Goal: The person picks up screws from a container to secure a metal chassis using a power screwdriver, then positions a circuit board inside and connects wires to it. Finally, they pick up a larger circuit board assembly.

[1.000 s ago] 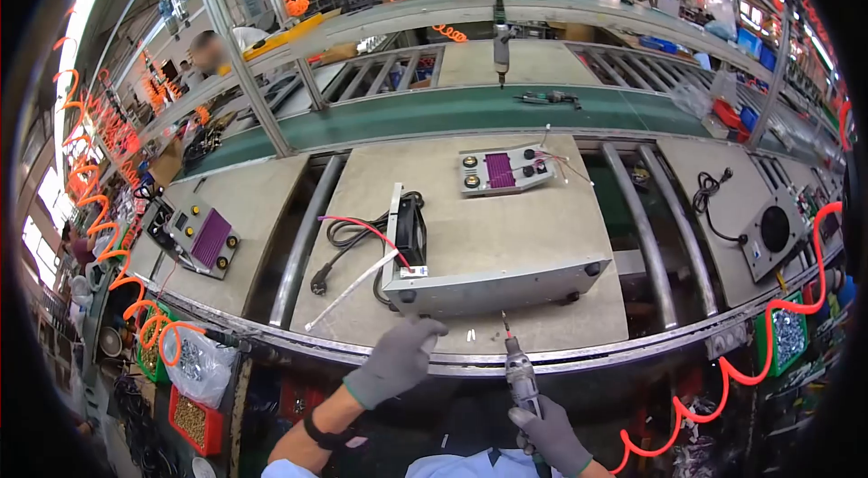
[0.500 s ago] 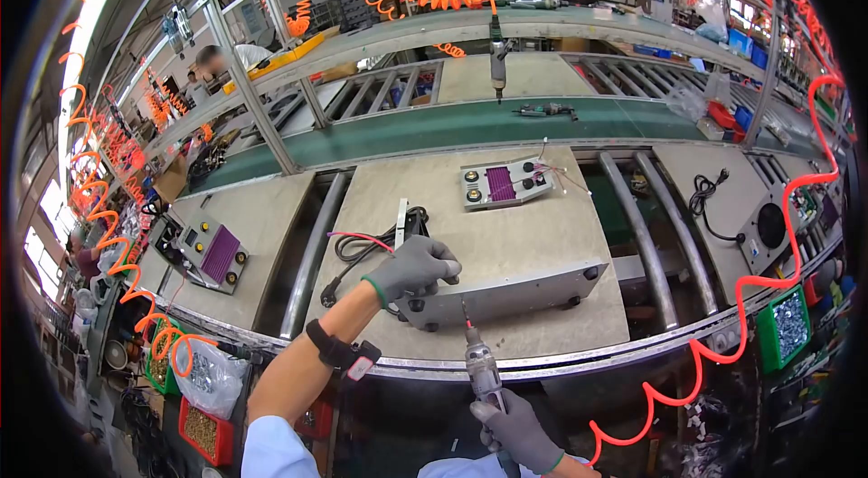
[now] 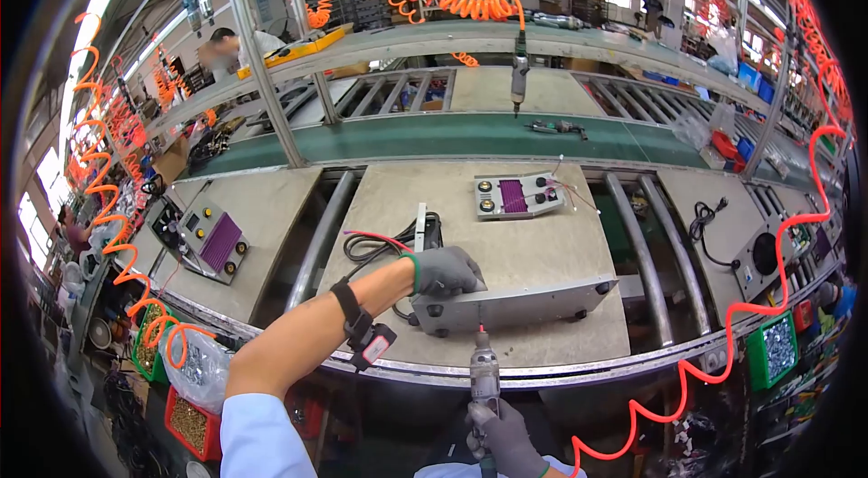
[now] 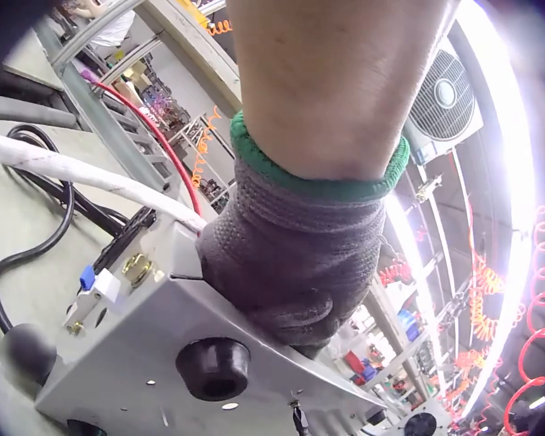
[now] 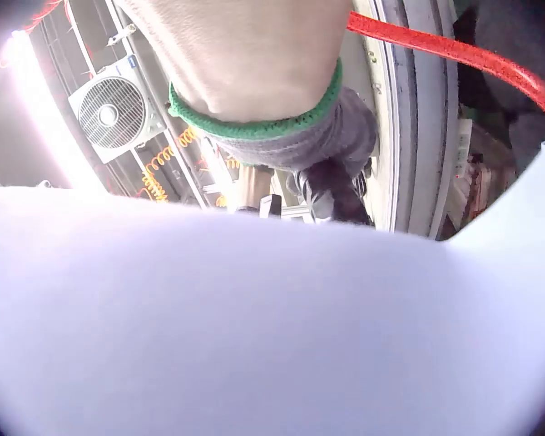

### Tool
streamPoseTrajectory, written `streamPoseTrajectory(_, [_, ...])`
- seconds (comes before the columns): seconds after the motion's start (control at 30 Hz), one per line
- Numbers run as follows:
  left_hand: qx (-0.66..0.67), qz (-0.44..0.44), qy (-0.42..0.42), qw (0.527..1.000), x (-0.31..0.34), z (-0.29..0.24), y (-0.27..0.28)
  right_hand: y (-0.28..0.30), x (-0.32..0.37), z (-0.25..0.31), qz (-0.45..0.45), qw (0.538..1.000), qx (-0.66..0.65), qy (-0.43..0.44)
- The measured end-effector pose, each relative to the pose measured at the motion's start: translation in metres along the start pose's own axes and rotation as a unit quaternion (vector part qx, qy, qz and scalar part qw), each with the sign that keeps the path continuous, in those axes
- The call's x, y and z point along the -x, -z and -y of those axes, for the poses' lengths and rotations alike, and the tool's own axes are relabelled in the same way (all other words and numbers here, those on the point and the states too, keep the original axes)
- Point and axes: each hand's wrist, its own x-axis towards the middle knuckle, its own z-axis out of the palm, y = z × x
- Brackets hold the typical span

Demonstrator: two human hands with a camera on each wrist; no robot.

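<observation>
Left hand point(image 3: 448, 272): moved from in front of the metal case point(image 3: 533, 304) onto its upper edge; fingers curled over that edge. Right hand point(image 3: 506, 442): clamped round 1 power screwdriver point(image 3: 485, 371); bit shifted leftward, now at the front face. Metal case: on the board point(image 3: 565, 344), near its front edge.

1 grey housing point(image 3: 542, 300), black-footed face point(image 3: 515, 311) upright, on a board point(image 3: 547, 344) — 1 power screwdriver point(image 3: 485, 371), bit at that face
</observation>
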Motion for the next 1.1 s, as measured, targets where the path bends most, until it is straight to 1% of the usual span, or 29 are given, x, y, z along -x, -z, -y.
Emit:
streamPoseTrajectory(0.07, [0.006,0.002,-0.010,1.000,-0.008,0.008,0.003,-0.002,-0.008,-0.014,-0.004,1.000,-0.015,0.011])
streamPoseTrajectory(0.13, [0.020,0.011,-0.015,1.000,-0.014,0.012,0.000,0.003,-0.012,-0.017,0.002,0.999,-0.024,-0.023])
streamPoseTrajectory(0.17, [0.003,0.013,-0.014,1.000,-0.013,0.009,-0.001,0.005,-0.013,-0.017,0.004,0.999,-0.029,-0.040])
streamPoseTrajectory(0.27, [0.016,0.004,-0.013,1.000,-0.017,0.009,-0.001,0.005,-0.015,-0.016,0.007,0.998,-0.021,-0.054])
streamPoseTrajectory(0.37, [-0.040,-0.007,-0.029,0.999,-0.013,0.004,-0.003,0.001,-0.002,-0.008,0.024,0.998,-0.054,-0.009])
streamPoseTrajectory(0.47, [-0.023,0.020,-0.006,1.000,-0.020,0.010,0.002,0.008,-0.010,-0.011,0.029,0.992,-0.104,-0.070])
streamPoseTrajectory(0.57, [-0.052,0.020,0.001,0.998,-0.026,0.014,0.004,0.013,-0.016,-0.016,0.038,0.994,-0.071,-0.076])
streamPoseTrajectory(0.77, [-0.090,0.030,0.011,0.995,-0.022,0.009,0.005,0.009,-0.013,-0.009,0.027,0.995,-0.064,-0.068])
streamPoseTrajectory(0.87, [-0.094,0.007,0.054,0.994,-0.017,0.002,0.001,0.018,-0.014,-0.014,0.026,0.998,-0.036,-0.036])
streamPoseTrajectory(0.9, [-0.149,-0.017,0.039,0.988,-0.017,0.000,0.000,0.024,-0.014,-0.014,0.027,0.999,0.004,-0.035])
streamPoseTrajectory(0.93, [-0.198,-0.140,-0.076,0.967,-0.014,0.004,-0.008,0.031,-0.011,-0.015,0.018,0.999,0.033,-0.024])
streamPoseTrajectory(0.97, [-0.237,-0.258,-0.190,0.917,-0.008,0.010,-0.019,0.039,-0.004,-0.012,0.008,0.998,0.049,-0.025])
streamPoseTrajectory(1.0, [-0.265,-0.370,-0.299,0.839,-0.002,0.014,-0.032,0.048,0.003,-0.010,-0.001,0.997,0.066,-0.027])
streamPoseTrajectory(1.1, [-0.098,-0.321,-0.292,0.896,0.053,-0.014,-0.081,0.084,0.009,-0.029,-0.034,0.997,0.070,-0.009])
